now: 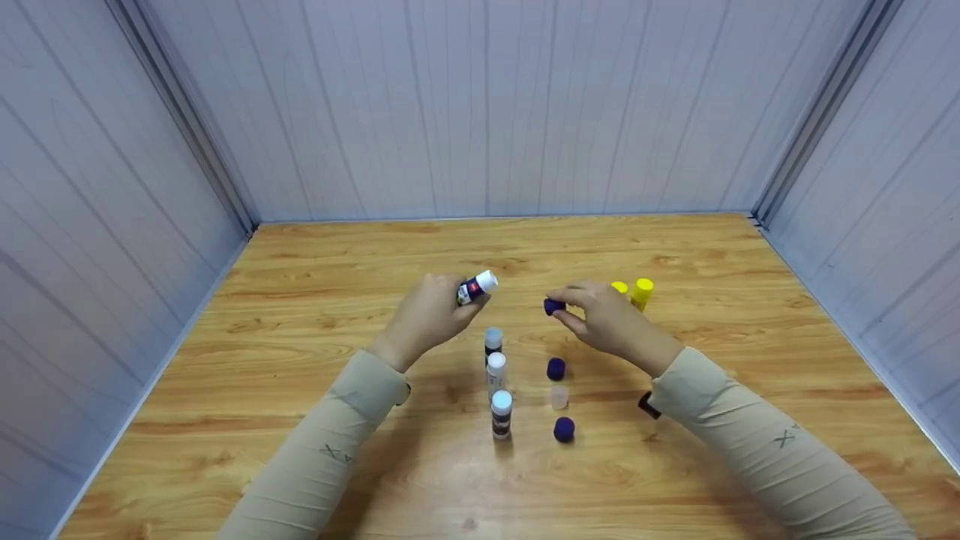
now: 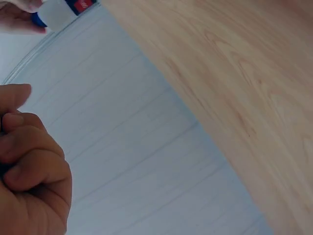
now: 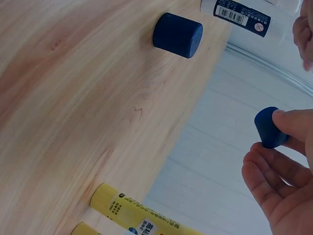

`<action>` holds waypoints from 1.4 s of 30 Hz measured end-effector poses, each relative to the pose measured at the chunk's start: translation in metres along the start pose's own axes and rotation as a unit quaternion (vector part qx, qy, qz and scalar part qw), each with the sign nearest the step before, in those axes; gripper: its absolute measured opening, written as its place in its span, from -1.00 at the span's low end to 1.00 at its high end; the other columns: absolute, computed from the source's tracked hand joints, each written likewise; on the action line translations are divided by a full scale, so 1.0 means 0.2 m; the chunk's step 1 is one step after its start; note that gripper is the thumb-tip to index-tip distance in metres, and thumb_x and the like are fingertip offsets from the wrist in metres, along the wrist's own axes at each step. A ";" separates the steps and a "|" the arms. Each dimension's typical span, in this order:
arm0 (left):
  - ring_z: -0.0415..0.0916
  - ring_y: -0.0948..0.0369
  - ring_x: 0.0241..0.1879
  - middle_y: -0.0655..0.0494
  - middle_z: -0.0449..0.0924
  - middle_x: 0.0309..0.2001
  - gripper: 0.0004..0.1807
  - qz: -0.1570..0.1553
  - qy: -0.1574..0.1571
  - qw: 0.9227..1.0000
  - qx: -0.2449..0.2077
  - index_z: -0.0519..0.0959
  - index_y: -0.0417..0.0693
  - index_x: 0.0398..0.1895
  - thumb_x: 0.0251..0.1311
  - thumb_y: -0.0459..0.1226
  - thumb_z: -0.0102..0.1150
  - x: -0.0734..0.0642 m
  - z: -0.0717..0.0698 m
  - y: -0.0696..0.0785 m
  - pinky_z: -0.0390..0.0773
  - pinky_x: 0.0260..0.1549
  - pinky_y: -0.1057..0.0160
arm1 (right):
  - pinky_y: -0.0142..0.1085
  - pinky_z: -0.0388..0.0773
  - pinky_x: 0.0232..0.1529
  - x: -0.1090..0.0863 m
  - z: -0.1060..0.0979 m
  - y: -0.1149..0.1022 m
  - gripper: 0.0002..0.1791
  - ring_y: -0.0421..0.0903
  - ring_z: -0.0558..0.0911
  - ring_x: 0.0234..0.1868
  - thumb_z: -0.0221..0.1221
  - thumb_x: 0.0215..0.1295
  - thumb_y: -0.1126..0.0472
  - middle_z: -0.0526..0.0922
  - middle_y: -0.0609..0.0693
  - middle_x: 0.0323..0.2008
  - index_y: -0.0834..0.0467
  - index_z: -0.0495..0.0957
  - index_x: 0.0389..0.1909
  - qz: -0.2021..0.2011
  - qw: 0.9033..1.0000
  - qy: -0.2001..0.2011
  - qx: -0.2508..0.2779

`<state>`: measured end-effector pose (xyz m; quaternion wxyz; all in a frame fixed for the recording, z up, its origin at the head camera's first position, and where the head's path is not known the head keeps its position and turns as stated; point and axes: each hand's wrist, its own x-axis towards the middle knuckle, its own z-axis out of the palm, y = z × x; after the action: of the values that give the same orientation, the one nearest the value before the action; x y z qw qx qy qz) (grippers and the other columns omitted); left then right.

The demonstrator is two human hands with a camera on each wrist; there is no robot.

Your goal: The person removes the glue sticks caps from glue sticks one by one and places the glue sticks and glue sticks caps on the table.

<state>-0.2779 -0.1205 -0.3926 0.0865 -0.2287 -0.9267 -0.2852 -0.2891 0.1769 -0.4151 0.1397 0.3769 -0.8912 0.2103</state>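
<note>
My left hand (image 1: 433, 315) grips a glue stick (image 1: 477, 286), tilted above the table, its bare white end up and a dark label on its side. Level with it on the right, my right hand (image 1: 606, 316) pinches a dark blue cap (image 3: 270, 127) between thumb and fingertips. Cap and glue stick are apart in the head view. Nearer me stand three capless white-topped tubes in a row: a far one (image 1: 493, 339), a middle one (image 1: 496, 371) and a near one (image 1: 501, 414). Only curled fingers (image 2: 36, 156) show at the left wrist view's edge.
Right of the tubes, a dark blue cap (image 1: 556, 368), a translucent cap (image 1: 559, 397) and another dark blue cap (image 1: 564, 430) line up on the wooden table (image 1: 315, 292). Behind my right hand stand two yellow glue sticks (image 1: 643, 291). Pale panels (image 1: 480, 112) wall the table's back and sides.
</note>
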 end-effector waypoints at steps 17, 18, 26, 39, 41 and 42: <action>0.29 0.20 -0.45 0.12 0.39 -0.39 -0.61 -0.036 0.027 0.974 -0.222 0.54 -0.07 -0.03 0.65 0.09 0.09 0.00 0.00 0.00 0.36 -0.43 0.24 | 0.04 0.74 0.14 0.04 0.09 0.00 -0.71 0.18 0.76 0.07 0.33 0.49 0.33 0.79 0.23 0.02 0.34 0.70 0.14 0.078 0.981 -0.170 -0.051; 0.28 0.20 -0.45 0.12 0.38 -0.39 -0.62 -0.032 0.029 0.973 -0.228 0.53 -0.07 -0.01 0.66 0.07 0.07 0.00 0.00 0.00 0.35 -0.42 0.24 | 0.04 0.74 0.13 0.04 0.09 0.00 -0.72 0.17 0.76 0.07 0.33 0.50 0.33 0.79 0.23 0.02 0.34 0.71 0.14 0.077 0.980 -0.175 -0.052; 0.26 0.21 -0.49 0.15 0.35 -0.46 -0.71 -0.009 0.014 0.960 -0.279 0.51 -0.09 0.03 0.71 -0.07 -0.08 -0.02 0.02 -0.02 0.29 -0.47 0.27 | 0.02 0.74 0.15 0.04 0.14 0.02 -0.72 0.15 0.77 0.07 0.28 0.52 0.36 0.78 0.22 0.03 0.32 0.73 0.17 0.075 0.976 -0.199 -0.045; 0.24 0.20 -0.53 0.14 0.35 -0.48 -0.74 -0.024 0.004 0.958 -0.285 0.49 -0.01 0.04 0.72 -0.08 -0.13 -0.03 0.04 -0.02 0.26 -0.50 0.28 | -0.06 0.76 -0.07 0.04 0.18 0.02 -0.90 0.00 0.74 -0.18 0.29 0.53 0.33 0.78 0.11 -0.19 0.22 0.77 -0.09 0.053 0.975 -0.204 -0.066; 0.25 0.19 -0.52 0.13 0.36 -0.47 -0.73 -0.027 0.003 0.958 -0.284 0.49 -0.01 0.06 0.72 -0.07 -0.13 -0.03 0.04 -0.02 0.27 -0.49 0.27 | -0.06 0.76 -0.07 0.04 0.18 0.02 -0.90 0.00 0.74 -0.19 0.29 0.53 0.33 0.78 0.11 -0.20 0.21 0.77 -0.11 0.053 0.976 -0.203 -0.065; 0.25 0.19 -0.51 0.13 0.36 -0.46 -0.73 -0.028 0.003 0.958 -0.284 0.49 -0.01 0.07 0.73 -0.06 -0.13 -0.03 0.04 -0.02 0.27 -0.49 0.26 | -0.07 0.75 -0.08 0.04 0.19 0.02 -0.90 -0.01 0.73 -0.19 0.29 0.53 0.32 0.78 0.10 -0.20 0.21 0.78 -0.12 0.053 0.976 -0.203 -0.064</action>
<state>-0.2743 -0.1215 -0.4022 0.0123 -0.2168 -0.8136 -0.5394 -0.3002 0.1562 -0.4451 -0.0320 0.3540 -0.9313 0.0791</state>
